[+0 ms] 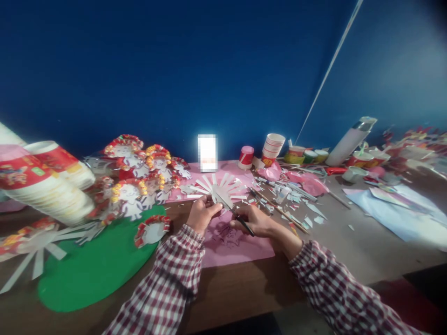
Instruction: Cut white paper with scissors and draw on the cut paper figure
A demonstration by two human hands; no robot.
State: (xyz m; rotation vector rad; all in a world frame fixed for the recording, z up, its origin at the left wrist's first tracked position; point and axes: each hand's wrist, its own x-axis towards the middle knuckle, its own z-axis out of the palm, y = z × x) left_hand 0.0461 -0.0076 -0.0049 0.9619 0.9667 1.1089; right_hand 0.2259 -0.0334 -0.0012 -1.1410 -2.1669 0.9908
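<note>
My left hand (201,217) pinches a white paper cup cut into strips (215,190), its strips fanned out like rays around the middle. In my right hand (253,220) is a pair of dark-handled scissors (247,226), seen nearly edge-on, with the blades reaching over the middle of the cut cup. Beneath both hands lies a pink sheet (256,249) with dark line drawings on it.
Paper figures with red and yellow rims (129,195) crowd the left, beside a green oval sheet (101,272). Stacked paper cups (52,195) lean at far left; another cup stack (273,149) stands behind. Paper scraps (293,197) and a brush (279,211) lie right.
</note>
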